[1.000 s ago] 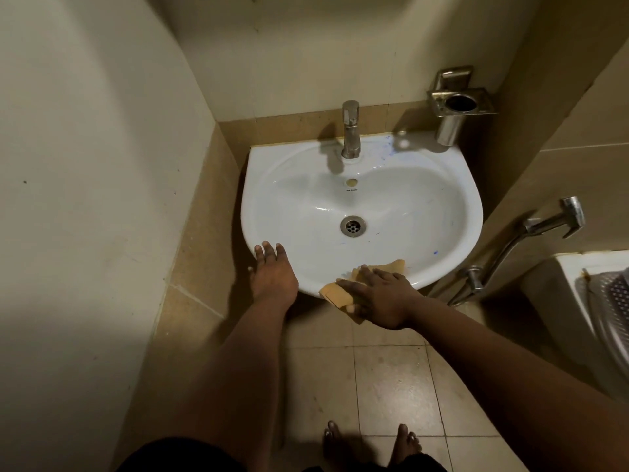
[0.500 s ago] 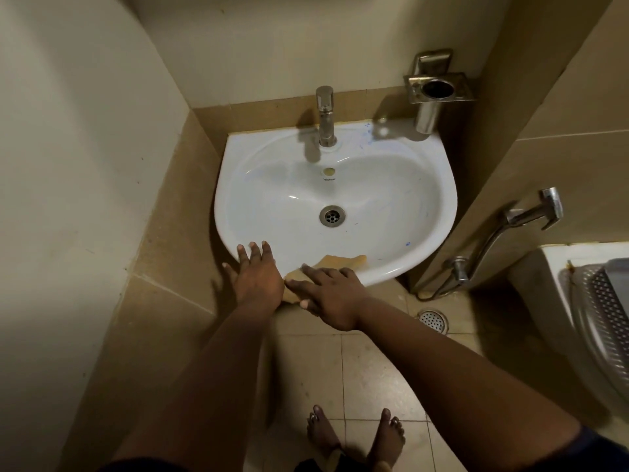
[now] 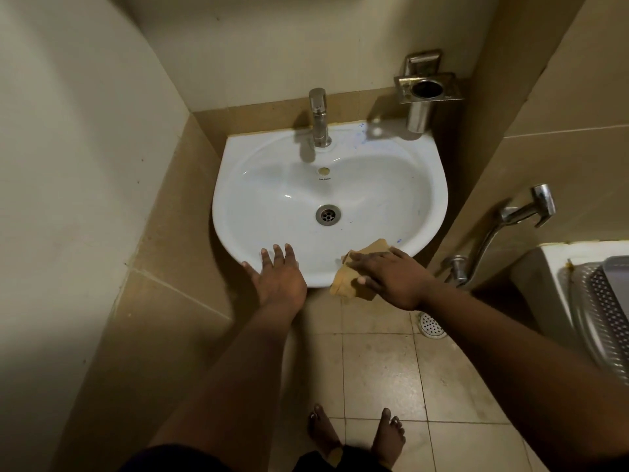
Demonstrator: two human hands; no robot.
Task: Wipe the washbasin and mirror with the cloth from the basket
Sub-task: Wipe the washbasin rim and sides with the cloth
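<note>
Cloth [image 3: 354, 277] slid right along basin [image 3: 269, 199] front rim under flat right hand [image 3: 391, 281]; left hand [image 3: 279, 277], fingers spread, braces the rim, likely for steadiness.

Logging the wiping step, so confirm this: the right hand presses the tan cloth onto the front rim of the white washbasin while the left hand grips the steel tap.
One thing is wrong. The left hand lies flat on the front rim of the white ceramic washbasin, far from the steel tap. The right hand does press the tan cloth there, as the head view shows.

steel tap [image 3: 319, 117] | steel cup holder [image 3: 425, 93] on wall; hand sprayer [image 3: 520, 216] | floor drain [image 3: 431, 323]
</note>
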